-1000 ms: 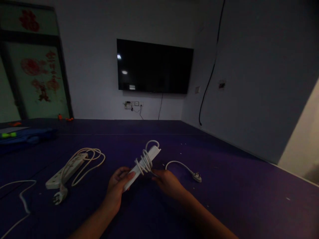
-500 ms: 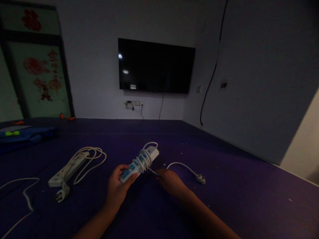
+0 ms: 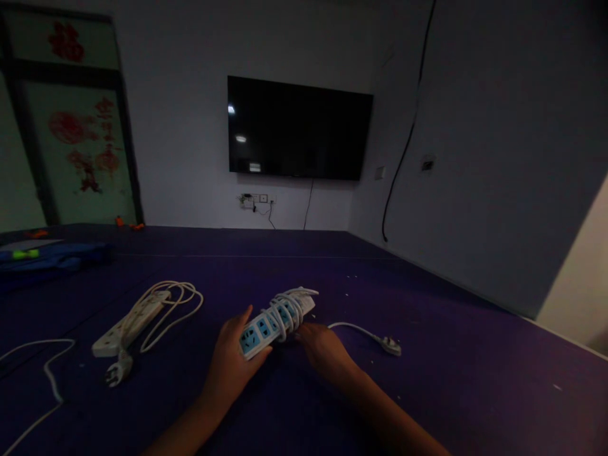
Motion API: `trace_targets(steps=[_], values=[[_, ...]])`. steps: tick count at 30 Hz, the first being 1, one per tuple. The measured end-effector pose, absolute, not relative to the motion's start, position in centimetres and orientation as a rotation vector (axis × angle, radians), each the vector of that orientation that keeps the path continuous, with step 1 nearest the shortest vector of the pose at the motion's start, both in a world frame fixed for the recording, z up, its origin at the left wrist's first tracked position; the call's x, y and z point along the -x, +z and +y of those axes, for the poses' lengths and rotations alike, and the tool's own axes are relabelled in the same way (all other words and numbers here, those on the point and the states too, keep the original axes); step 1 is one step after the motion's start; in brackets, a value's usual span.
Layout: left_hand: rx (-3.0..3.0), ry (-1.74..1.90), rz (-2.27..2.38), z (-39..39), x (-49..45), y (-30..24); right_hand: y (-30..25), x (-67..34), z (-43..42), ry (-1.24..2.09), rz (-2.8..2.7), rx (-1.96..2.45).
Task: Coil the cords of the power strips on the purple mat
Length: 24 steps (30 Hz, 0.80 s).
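My left hand is closed around the near end of a white power strip with blue sockets, thumb and fingers along its sides. Several turns of white cord wrap the strip's far half, and a loop sticks out at its far end. My right hand is closed at the strip's right side, by the wraps; its fingertips are partly hidden. From behind that hand the cord runs on to a white plug on the purple surface.
Left of my hands lies a second white power strip with its looped cord and plug. Another white cord trails at the lower left. Blue cloth lies farther back. A television hangs on the far wall.
The wrapped power strip has turned so its socket face shows more, and it has shifted slightly right. My right hand has come closer to it. The loose plug has slid a little right.
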<state>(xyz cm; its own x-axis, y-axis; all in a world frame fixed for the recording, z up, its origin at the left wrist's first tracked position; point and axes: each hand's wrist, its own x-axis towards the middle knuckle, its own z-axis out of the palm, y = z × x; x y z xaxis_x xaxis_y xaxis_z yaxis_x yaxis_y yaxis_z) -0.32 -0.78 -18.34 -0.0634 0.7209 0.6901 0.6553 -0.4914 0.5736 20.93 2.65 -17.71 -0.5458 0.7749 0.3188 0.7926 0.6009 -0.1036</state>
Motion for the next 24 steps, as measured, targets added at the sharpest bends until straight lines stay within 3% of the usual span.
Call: trace_targets(steps=[11, 18, 24], values=[[-2.033, 1.512, 1.633, -1.0, 0.2, -18.2, -17.0, -20.6, 2.0, -0.006, -2.445, 1.314], [-2.0, 1.694, 1.665, -0.8, 0.7, -17.6, -17.0, -20.9, 2.2, 0.026, -2.35, 1.364], [-1.85, 1.807, 2.017, 0.8, 3.9, -16.7, -17.2, -22.6, 3.1, -0.037, -2.243, 1.483]])
